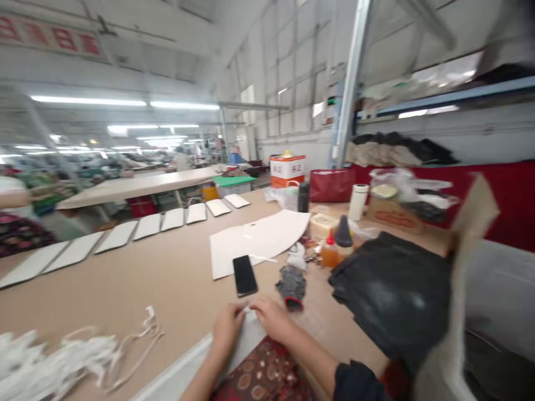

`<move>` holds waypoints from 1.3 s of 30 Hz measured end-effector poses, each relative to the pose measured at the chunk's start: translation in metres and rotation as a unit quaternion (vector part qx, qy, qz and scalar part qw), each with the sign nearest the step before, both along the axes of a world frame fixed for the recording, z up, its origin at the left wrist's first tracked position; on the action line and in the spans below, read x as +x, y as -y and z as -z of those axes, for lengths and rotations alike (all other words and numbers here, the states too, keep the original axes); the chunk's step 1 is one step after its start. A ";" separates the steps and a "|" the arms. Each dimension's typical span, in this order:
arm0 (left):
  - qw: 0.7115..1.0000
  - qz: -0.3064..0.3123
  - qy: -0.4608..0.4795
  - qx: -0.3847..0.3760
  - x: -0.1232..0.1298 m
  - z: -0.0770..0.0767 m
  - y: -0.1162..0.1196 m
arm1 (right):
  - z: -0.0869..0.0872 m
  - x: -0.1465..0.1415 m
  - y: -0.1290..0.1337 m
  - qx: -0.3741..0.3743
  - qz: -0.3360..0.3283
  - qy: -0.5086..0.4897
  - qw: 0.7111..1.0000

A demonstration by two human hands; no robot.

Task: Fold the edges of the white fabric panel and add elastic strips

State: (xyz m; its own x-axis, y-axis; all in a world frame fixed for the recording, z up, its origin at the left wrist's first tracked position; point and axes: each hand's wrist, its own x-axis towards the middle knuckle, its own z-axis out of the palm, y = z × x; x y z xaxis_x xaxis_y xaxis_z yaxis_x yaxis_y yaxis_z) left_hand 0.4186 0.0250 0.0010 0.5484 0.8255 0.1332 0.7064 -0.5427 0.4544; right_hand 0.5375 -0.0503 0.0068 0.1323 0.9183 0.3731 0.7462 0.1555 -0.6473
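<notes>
My left hand [228, 326] and my right hand [270, 316] are close together at the near edge of the table, fingers pinched on a small white piece [248, 309]. Pale whitish material [184, 374] stretches below them toward the lower left, and a dark red patterned cloth [261, 370] lies under my forearms. Just beyond my hands is a black phone [244, 275]. A grey glove [291, 285] with a red cuff rests to the right of it. Fine detail between my fingertips is blurred.
White panels [117, 236] line the table's far left edge. A large white sheet [261, 239] lies past the phone. White strips and cords [62, 359] are at lower left. Glue bottles [330, 252], a white flask [358, 201] and black sheets [395, 292] stand or lie at right.
</notes>
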 end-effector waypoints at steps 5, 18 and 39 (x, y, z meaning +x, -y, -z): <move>0.999 -0.005 0.010 0.045 -0.024 0.010 -0.013 | 0.035 -0.011 -0.036 -0.018 -0.007 0.034 0.999; 0.993 0.022 -0.023 0.114 -0.022 0.017 -0.013 | 0.031 -0.003 -0.053 -0.032 0.053 -0.017 0.998; 0.953 0.081 -0.157 0.244 -0.027 0.017 -0.008 | 0.016 0.002 -0.080 -0.155 0.055 0.043 0.985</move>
State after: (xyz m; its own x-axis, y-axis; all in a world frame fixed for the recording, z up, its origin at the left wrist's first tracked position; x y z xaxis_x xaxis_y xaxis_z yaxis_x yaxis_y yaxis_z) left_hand 0.3919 0.0331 -0.0160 0.7403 0.6076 0.2878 0.6544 -0.7493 -0.1015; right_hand 0.5398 0.0296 -0.0090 0.2180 0.9716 0.0917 0.8021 -0.1248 -0.5839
